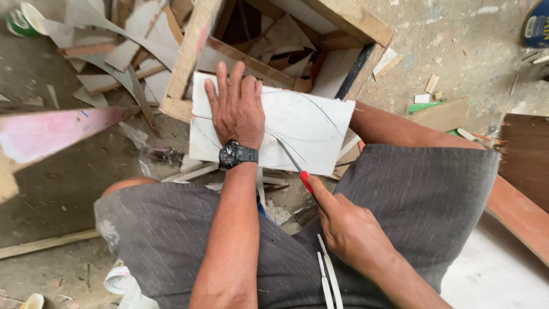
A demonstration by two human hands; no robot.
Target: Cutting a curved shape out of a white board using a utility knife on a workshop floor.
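Dusty floor (63,194) is littered with offcuts; the white panel (309,123) rests on a wooden frame (189,57). Left hand (237,109) lies flat and released on the panel, while the right hand (349,229) grip clenches a red-handled blade (294,163). A slip along the curved line could likely gash the nearby wrist.

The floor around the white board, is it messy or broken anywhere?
Yes. Broken wood offcuts and torn white scraps lie scattered across the dusty concrete floor. The flat white board itself sits crooked on the rough wooden frame, with curved lines marked on it.
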